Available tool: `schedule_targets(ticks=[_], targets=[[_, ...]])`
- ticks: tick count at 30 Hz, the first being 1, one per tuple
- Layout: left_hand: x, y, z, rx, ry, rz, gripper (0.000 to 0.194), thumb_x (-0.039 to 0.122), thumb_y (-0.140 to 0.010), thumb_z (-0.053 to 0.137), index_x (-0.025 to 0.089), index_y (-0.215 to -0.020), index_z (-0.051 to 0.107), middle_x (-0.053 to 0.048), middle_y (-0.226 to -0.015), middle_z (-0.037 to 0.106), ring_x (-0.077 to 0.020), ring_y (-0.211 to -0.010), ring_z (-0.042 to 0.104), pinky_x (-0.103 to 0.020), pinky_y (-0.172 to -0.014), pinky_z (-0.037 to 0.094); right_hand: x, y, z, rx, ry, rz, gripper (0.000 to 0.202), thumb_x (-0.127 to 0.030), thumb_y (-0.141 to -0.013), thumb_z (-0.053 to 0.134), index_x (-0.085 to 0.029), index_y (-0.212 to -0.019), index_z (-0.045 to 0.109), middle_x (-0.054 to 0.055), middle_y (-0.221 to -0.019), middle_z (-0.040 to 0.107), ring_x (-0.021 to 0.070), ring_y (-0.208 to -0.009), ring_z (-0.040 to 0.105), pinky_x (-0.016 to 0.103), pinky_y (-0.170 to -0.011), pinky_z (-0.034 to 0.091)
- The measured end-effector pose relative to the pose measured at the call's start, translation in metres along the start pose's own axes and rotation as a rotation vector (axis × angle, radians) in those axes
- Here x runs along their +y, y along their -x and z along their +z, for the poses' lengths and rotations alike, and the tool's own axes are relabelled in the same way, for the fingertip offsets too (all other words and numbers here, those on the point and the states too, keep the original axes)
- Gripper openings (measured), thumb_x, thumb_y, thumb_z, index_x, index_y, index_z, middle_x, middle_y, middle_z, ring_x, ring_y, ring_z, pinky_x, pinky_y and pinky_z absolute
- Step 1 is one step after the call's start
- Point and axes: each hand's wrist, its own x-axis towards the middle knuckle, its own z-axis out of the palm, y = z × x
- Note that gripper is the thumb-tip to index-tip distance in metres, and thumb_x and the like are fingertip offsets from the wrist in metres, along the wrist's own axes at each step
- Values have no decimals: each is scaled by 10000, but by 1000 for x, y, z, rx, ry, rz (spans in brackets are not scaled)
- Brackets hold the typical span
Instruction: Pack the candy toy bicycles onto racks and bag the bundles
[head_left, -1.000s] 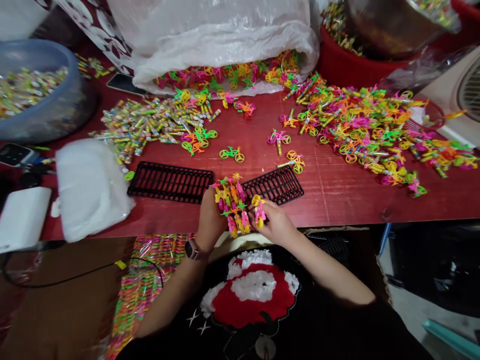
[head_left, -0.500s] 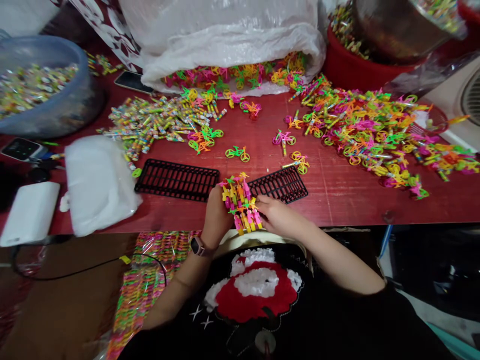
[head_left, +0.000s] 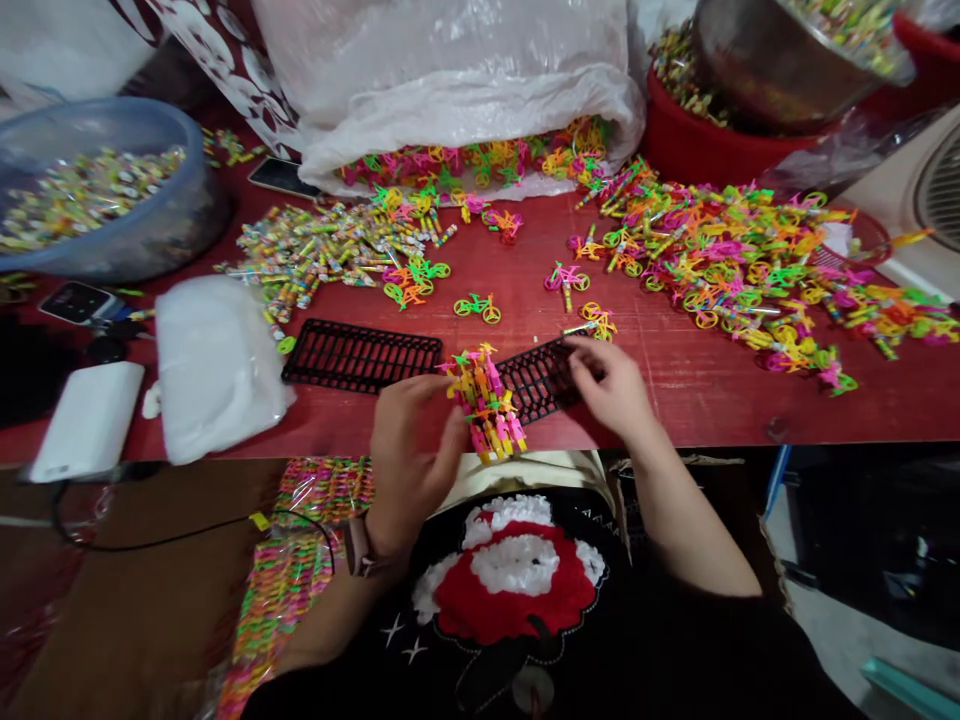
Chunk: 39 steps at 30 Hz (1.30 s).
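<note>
A block of small pink, yellow, green and orange toy bicycles [head_left: 491, 405] stands at the table's front edge, packed in rows. My left hand [head_left: 409, 450] is beside its left side, thumb and fingers apart; whether the fingertips touch the block I cannot tell. At the right end of a black slotted plastic rack [head_left: 536, 385], my right hand [head_left: 611, 385] has its bent fingers and thumb around the edge, covering that corner. A second black rack [head_left: 360, 355] lies flat on the left, and a loose green and orange toy bicycle [head_left: 478, 308] sits behind.
Printed candy tubes [head_left: 322, 250] are heaped at back left, near a blue basin [head_left: 112, 240]. A white sack [head_left: 465, 110] spills toy bicycles. Bicycles with tubes [head_left: 750, 250] are piled right, before a red tub [head_left: 720, 155]. A white plastic-wrapped stack [head_left: 217, 370] lies left.
My right hand has left the bicycle block and moved right and away from me to the right-hand rack's end. My left hand has loosened and drawn left, its fingers now apart.
</note>
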Motion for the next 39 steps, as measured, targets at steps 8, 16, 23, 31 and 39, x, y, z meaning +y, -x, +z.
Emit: schedule_targets(ticks=[8, 16, 23, 31, 39], targets=[[15, -24, 13, -413, -90, 243, 130, 267, -1012, 622, 206, -933, 705, -53, -932, 714, -237, -941, 619, -416, -871, 455, 29, -56, -28, 14, 464, 185, 303, -462, -987, 615, -184, -1003, 733, 128, -867, 713, 278, -837, 647, 454, -860, 520], [1, -23, -17, -509, -19, 241, 105, 307, -963, 732, 220, -1020, 723, -51, -1022, 730, -206, -967, 668, -355, -890, 507, 33, -34, -31, 306, 162, 304, 366, -241, -851, 743, -161, -1173, 589, 81, -895, 678, 238, -846, 657, 443, -877, 540], [4, -25, -10, -486, -86, 275, 153, 316, -978, 711, 209, -876, 670, -29, -877, 689, -202, -849, 610, -359, -814, 454, -15, -4, 52, -4, -550, 179, 375, -496, -765, 856, -220, -907, 646, -3, -821, 670, 167, -738, 630, 330, -750, 563], [2, -18, -3, -419, -115, 262, 236, 327, -996, 676, 210, -816, 580, -18, -832, 618, -205, -840, 556, -357, -790, 405, -19, 0, 78, -206, -330, -91, 94, -289, -895, 722, -200, -921, 712, 72, -992, 725, 221, -940, 689, 368, -898, 543], [0, -16, 0, -384, -115, 280, 236, 294, -1004, 653, 208, -817, 537, -17, -819, 583, -204, -833, 536, -374, -813, 406, -25, 2, 76, -199, 34, -184, 276, -22, -821, 574, -197, -939, 751, 108, -1031, 734, 275, -1007, 648, 407, -953, 525]])
